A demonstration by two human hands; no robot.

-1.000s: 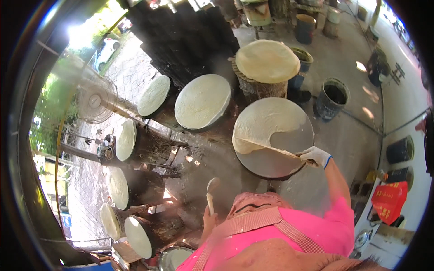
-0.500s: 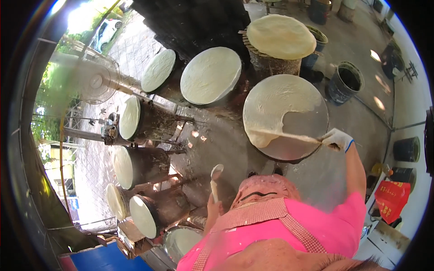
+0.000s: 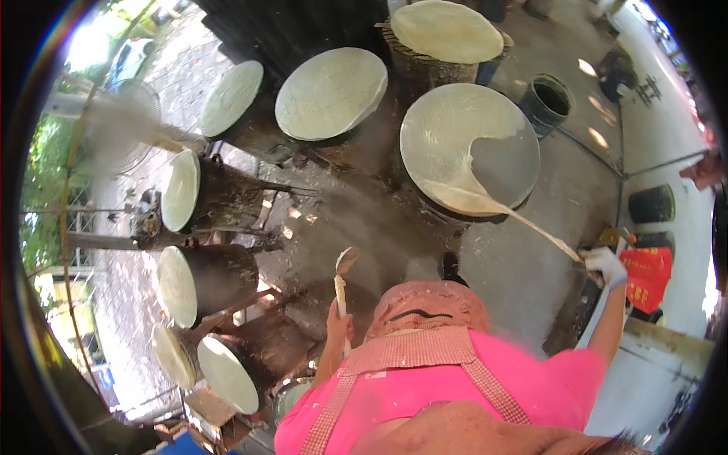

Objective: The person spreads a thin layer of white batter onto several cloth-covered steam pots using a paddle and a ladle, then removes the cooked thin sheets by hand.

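My right hand [image 3: 604,267], in a white glove, is closed on a stretched strand of pale dough [image 3: 542,230]. The strand runs from my fingers down-left to a thin dough sheet [image 3: 440,144] on the large round griddle [image 3: 506,168]. A rounded patch of grey griddle surface shows bare at the sheet's right side. In my left hand [image 3: 339,326], upright beside my apron, is a ladle [image 3: 341,284] with a pale handle and a small round, dough-smeared head. That hand is clear of the griddle.
More round griddles covered in pale sheets, such as one griddle [image 3: 331,95], curve around the left and back. A round sheet [image 3: 446,30] lies on a slatted rack behind. Dark buckets [image 3: 550,102] stand at right, near a red bag [image 3: 647,277]. A fan [image 3: 125,129] blurs at far left.
My right hand has moved right and down, away from the griddle, drawing the dough strand longer. My left hand still holds the ladle. The whole view has shifted, with the griddles now further up-left.
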